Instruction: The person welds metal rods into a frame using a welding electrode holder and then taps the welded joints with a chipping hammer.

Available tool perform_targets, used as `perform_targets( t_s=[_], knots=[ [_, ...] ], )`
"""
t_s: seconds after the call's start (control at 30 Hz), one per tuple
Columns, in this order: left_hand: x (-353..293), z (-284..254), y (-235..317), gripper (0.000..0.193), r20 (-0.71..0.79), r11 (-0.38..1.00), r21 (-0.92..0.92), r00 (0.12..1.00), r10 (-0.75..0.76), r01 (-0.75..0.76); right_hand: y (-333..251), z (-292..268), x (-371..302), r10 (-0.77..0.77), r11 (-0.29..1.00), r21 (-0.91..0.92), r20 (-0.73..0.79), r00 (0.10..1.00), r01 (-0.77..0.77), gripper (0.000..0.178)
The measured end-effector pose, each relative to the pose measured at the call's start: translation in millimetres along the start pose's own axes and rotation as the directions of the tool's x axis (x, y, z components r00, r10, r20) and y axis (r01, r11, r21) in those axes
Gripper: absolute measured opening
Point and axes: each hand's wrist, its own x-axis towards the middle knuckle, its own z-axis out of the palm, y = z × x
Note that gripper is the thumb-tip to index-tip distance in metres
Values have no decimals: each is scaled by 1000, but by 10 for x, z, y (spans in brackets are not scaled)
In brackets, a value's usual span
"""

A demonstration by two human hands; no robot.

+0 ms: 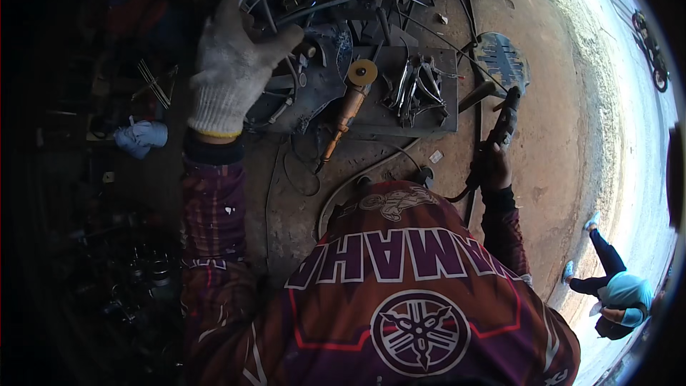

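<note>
My left hand (pixel 232 64), in a white knit glove with a yellow cuff edge, is at the far left part of the metal worktable (pixel 361 126). Its fingers and thumb lie on either side of a bent metal rod (pixel 265 1) and appear to grip it; the fingertips are partly hidden among other metal pieces. Out to the right of the table, my bare right hand (pixel 494 166) is closed round the handle of a dark welding electrode holder (pixel 506 120), which points away from me. Between the hands, an angle grinder (pixel 348 109) with an orange body and yellowish disc lies on the table.
Several bent metal parts (pixel 418 93) are piled at the table's right. Beyond them stands a round slotted metal seat (pixel 502 57). Cables (pixel 371 166) cross the floor. A light-blue bundle (pixel 141 137) lies at left. A person (pixel 623 297) is outside at right; a motorcycle (pixel 650 50) stands farther off.
</note>
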Motion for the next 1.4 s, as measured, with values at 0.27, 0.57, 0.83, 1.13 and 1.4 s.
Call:
perform_targets(
  t_s=[0.27,0.57,0.83,1.13,1.4],
  knots=[
    [-49,-259,-385,43,269,645,-700,950,-160,307,-146,229,-173,-153,988,-34,-136,979,150,34],
    [-898,-172,-830,42,409,58,-887,840,-357,457,-159,489,-237,-207,937,-307,-105,973,166,42],
    [-1390,98,-1374,43,368,287,-825,849,-379,486,-54,802,-232,-227,886,-411,18,974,214,42],
    [-1310,173,-1200,42,392,-74,-894,692,-607,442,139,622,-262,-173,889,-408,119,978,207,59],
    [-1608,482,-1623,35,546,-530,-800,706,-450,280,271,516,-283,-173,926,-318,122,977,203,54]
  ],
)
